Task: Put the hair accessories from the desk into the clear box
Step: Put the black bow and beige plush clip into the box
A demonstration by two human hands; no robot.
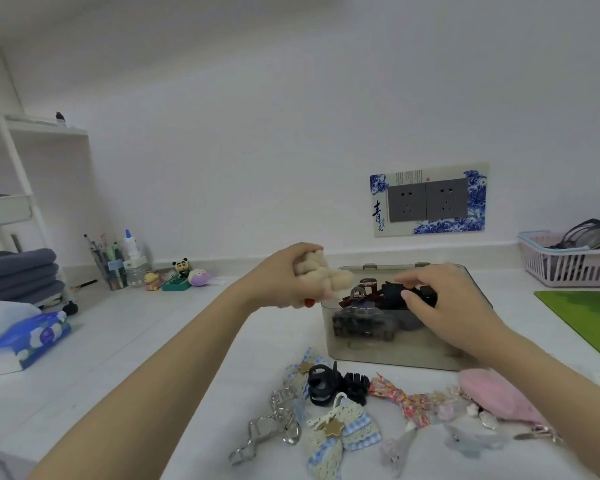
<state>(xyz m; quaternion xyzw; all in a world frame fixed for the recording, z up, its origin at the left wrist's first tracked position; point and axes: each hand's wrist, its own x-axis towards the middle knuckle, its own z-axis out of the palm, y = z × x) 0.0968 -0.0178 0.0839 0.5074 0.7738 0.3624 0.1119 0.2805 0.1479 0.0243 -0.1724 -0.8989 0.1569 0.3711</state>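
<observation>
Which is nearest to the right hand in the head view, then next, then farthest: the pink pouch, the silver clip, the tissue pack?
From the right hand, which is over the clear box:
1. Pink pouch, just below the hand, in front of the box on its right.
2. Silver clip, at the pile's left edge.
3. Tissue pack, at the desk's far left.
</observation>
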